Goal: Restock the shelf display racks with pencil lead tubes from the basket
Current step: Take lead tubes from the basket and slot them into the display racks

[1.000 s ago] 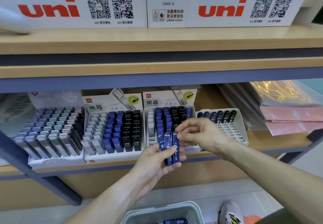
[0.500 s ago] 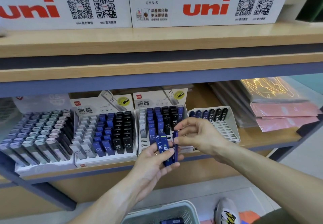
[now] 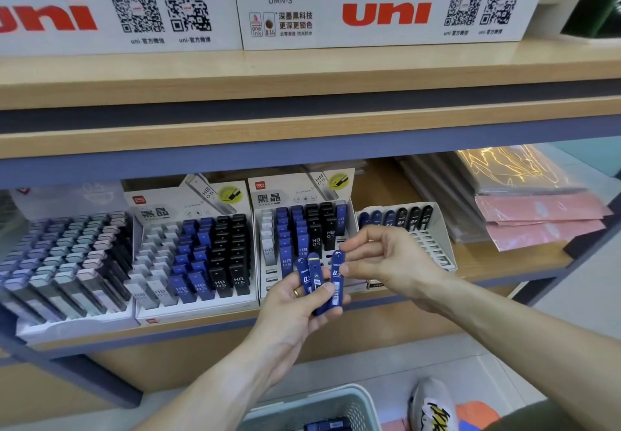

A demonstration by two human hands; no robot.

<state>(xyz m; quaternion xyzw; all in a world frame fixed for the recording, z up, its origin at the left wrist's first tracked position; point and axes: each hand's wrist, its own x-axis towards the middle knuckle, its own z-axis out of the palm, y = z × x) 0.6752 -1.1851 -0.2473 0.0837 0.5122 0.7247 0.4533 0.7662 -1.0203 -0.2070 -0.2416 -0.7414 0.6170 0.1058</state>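
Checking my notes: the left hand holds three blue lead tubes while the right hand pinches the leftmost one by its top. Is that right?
Not quite. In the head view the right hand pinches the rightmost tube, not the leftmost. The rest holds: the left hand holds three blue lead tubes.

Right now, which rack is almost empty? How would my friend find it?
Look at the lower wooden shelf, under the big white uni boxes. Go past the two full racks with printed cards to the small white rack beside the pink packets. Only its back row holds tubes; the slots in front are bare.
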